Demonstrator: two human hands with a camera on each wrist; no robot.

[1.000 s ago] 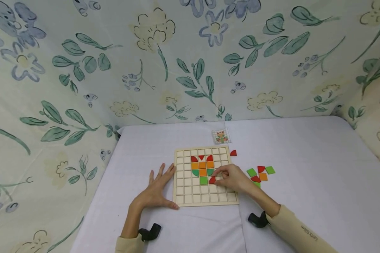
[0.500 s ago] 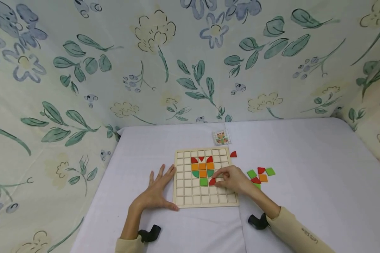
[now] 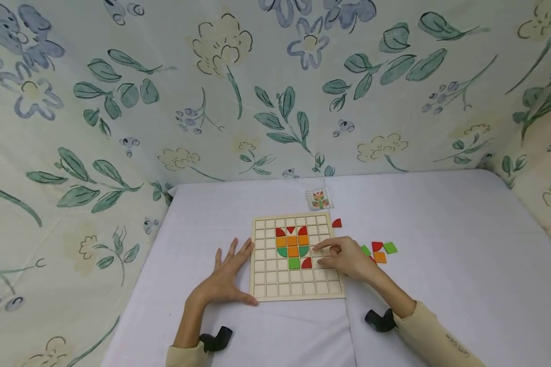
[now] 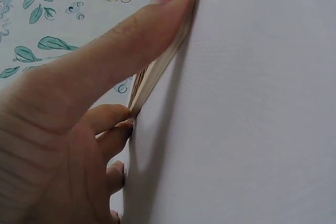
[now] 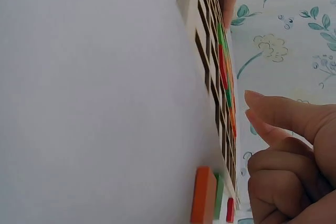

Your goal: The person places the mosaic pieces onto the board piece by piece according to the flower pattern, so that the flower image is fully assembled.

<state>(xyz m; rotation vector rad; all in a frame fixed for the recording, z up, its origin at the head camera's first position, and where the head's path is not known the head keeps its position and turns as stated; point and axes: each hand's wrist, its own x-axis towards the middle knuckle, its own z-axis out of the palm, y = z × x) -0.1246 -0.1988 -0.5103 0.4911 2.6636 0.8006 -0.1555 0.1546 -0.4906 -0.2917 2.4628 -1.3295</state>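
Observation:
A square wooden grid board (image 3: pixel 261 278) lies on the table with coloured tiles set in its cells. My left hand (image 3: pixel 225 278) rests at its left side, fingers spread, index finger at the left edge and thumb (image 4: pixel 157 27) against the front edge. Over the board's right part is my right hand (image 3: pixel 349 259), its thumb and index finger apart with nothing between them. Left of those fingertips, a red quarter-circle tile (image 3: pixel 307 263) sits in a cell beside a light green square tile (image 3: pixel 294 263). Above them are orange squares (image 3: pixel 292 240), dark green quarter-circles (image 3: pixel 282 252) and red pieces (image 3: pixel 302 231).
Loose tiles, including an orange square (image 3: pixel 380 257) and a green piece (image 3: pixel 390 247), lie right of the board, partly hidden by my right hand. A single red quarter-circle (image 3: pixel 337 223) lies by the upper right edge. A pattern card (image 3: pixel 320 199) lies behind the board.
My right thumb and index finger have let go of the red quarter-circle tile and moved a little right. The tile stays in its cell. My left hand has not moved.

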